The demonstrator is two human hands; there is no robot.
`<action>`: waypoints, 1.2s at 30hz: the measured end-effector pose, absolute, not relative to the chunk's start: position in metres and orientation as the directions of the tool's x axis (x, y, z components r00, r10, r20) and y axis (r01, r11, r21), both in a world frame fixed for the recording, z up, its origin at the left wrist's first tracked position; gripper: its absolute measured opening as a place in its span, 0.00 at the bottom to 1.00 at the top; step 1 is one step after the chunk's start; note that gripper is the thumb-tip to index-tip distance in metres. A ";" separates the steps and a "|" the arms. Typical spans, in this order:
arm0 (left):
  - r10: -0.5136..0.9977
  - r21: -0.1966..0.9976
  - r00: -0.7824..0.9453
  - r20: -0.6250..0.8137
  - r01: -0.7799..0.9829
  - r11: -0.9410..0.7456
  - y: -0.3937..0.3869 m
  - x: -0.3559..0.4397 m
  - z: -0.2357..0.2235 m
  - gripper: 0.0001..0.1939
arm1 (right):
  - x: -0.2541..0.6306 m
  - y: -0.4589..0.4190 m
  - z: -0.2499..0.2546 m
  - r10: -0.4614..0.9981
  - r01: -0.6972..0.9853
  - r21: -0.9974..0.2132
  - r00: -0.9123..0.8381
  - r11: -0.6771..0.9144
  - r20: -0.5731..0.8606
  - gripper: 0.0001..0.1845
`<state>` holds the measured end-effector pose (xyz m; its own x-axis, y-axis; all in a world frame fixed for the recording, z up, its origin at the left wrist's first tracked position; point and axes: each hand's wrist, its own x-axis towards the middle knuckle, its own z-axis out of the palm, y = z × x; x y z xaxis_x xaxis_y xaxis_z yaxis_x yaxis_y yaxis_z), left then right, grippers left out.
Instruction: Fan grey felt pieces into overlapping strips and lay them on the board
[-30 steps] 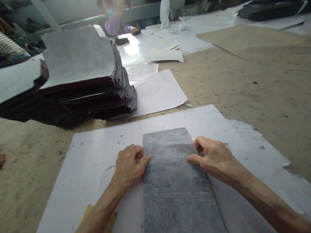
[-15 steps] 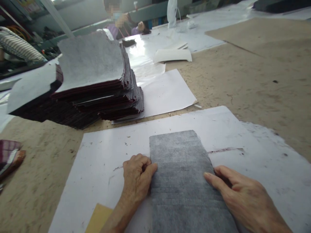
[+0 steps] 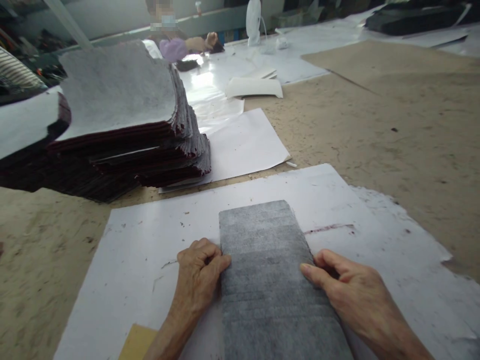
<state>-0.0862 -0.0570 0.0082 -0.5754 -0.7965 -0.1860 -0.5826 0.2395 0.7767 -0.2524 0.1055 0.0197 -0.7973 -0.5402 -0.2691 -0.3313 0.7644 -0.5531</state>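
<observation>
A long grey fabric piece (image 3: 268, 280), faintly striped crosswise, lies on the white paper sheet (image 3: 150, 240) in front of me. My left hand (image 3: 200, 275) pinches its left edge, thumb on top and the other fingers curled beside it. On the opposite edge, my right hand (image 3: 352, 290) grips with the thumb above and the fingers at the side, partly hidden. The near end of the piece runs out of the picture at the bottom.
A tall stack of grey-backed dark fabric pieces (image 3: 123, 95) stands at the left. Yellow card (image 3: 137, 342) lies by my left forearm. Behind are another white sheet (image 3: 247, 140), curved white card (image 3: 255, 87), brown paper (image 3: 375, 62) and a small white fan (image 3: 254, 22). A co-worker's purple sleeve (image 3: 173, 50) shows at the far side.
The view has shifted, so most things appear farther left. Both hands keep their hold on the fabric piece's edges. A plaid item at the left has left view. The co-worker's arm has moved slightly.
</observation>
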 end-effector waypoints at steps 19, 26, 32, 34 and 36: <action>-0.798 0.703 -0.602 -0.004 -0.569 0.426 -0.048 -0.084 0.003 0.13 | -0.251 0.098 0.029 -0.491 -0.385 -0.343 -0.812 0.857 -0.316 0.14; -0.799 0.677 -0.602 -0.006 -0.590 0.440 -0.047 -0.082 0.001 0.14 | -0.252 0.100 0.026 -0.526 -0.383 -0.431 -0.801 0.817 -0.285 0.16; -0.794 0.651 -0.608 -0.007 -0.605 0.457 -0.047 -0.084 0.001 0.15 | -0.252 0.099 0.026 -0.503 -0.346 -0.432 -0.799 0.833 -0.331 0.15; -0.788 0.643 -0.615 -0.005 -0.605 0.469 -0.047 -0.084 0.002 0.15 | -0.252 0.099 0.027 -0.501 -0.344 -0.430 -0.797 0.835 -0.336 0.16; -0.781 0.634 -0.624 0.002 -0.604 0.483 -0.047 -0.084 0.002 0.15 | -0.251 0.099 0.029 -0.502 -0.347 -0.427 -0.799 0.835 -0.332 0.16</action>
<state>-0.0837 -0.0468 0.0016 -0.6240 -0.7814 0.0016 -0.6037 0.4834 0.6340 -0.2514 0.0987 0.0288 -0.7988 -0.5017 -0.3319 -0.3468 0.8349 -0.4273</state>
